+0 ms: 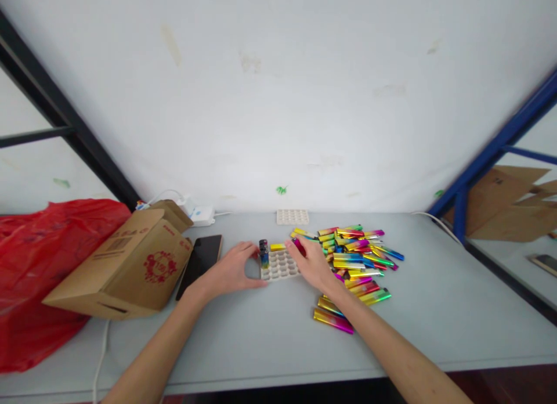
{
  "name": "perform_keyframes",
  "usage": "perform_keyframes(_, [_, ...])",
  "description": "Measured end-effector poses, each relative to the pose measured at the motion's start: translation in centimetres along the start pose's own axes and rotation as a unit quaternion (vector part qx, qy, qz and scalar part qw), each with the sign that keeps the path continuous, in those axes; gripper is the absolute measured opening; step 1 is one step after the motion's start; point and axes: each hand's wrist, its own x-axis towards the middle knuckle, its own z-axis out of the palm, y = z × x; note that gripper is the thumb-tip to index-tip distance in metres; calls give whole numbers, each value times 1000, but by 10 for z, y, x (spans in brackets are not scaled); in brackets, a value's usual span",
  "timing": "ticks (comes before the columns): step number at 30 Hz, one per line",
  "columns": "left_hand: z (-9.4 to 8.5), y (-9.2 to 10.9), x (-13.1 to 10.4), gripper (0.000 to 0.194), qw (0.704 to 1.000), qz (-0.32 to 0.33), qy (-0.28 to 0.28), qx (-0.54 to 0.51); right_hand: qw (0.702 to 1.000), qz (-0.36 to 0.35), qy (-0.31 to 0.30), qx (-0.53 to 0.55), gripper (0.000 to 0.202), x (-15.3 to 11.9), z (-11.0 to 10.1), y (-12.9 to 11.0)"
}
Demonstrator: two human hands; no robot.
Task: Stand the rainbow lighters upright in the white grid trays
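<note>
A white tray (278, 271) with rows of round holes lies on the table before me. My left hand (237, 267) grips its left side, thumb at the near corner and fingers at the far one. A few lighters (264, 259) with black tops stand upright in the tray's left column. Over the tray's far right part, my right hand (311, 262) pinches a shiny lighter (277, 247), its yellow end pointing left and a purplish part by the fingertips. To the right is a loose heap of metallic multicoloured lighters (352, 259), partly hidden by my right forearm.
A second white tray (292, 217) lies by the wall. Left of my left hand are a black phone (204, 256), a cardboard box (126, 264) and a red plastic bag (52, 264). A white power strip (202, 215) sits behind. Blue frame bars (478, 172) stand at right.
</note>
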Motion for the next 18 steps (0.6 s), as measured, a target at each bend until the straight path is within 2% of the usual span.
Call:
perform_keyframes(3, [0,1,0,52,1000,-1,3,2,1000,-12,-25,6,40,0,0,-4])
perform_keyframes(9, [1,0,-1,52,1000,2,9,-4,990,-109,-77,-42,41,-2,0,-9])
perform_keyframes(13, [2,-1,0,51,1000,6,10,-7,986,-97,-119,-59,39,-4,5,-5])
perform_keyframes(18, [3,-2,0,52,1000,9,12,-3,976,-119,-161,-88,31,-3,9,-2])
